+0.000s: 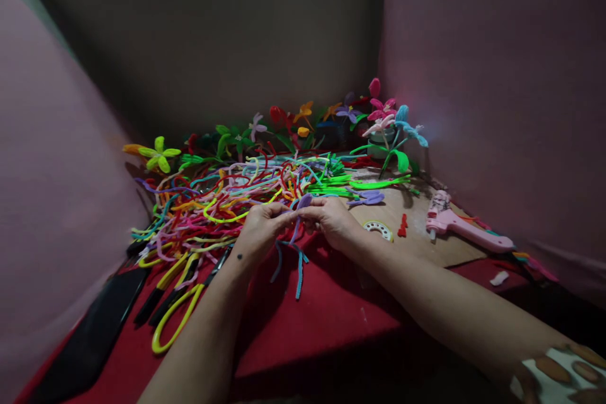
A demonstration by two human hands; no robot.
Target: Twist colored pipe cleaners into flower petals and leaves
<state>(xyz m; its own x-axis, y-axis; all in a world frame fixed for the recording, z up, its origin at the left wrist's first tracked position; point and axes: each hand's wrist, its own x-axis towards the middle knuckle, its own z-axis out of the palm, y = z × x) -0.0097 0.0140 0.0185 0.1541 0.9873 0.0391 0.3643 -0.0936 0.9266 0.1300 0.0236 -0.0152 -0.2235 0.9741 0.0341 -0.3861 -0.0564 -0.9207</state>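
Observation:
Between my two hands is a purple pipe cleaner (304,201), its upper part bent into a petal-like loop and a thin end hanging below. The fingertips of my left hand (265,224) pinch it from the left. My right hand (331,222) pinches the same piece from the right, thumb and fingers closed. Just under the hands, short blue pipe cleaner pieces (300,274) lie on the red cloth (326,322). Purple looped petals (367,198) rest to the right of my right hand.
A heap of mixed pipe cleaners (227,192) spreads behind and left, before finished flowers (161,154). Yellow-handled scissors (177,322), pliers (163,290) and a black flat object (89,341) lie left. Right are a pink glue gun (466,227), white ring (379,229) and cardboard (426,249).

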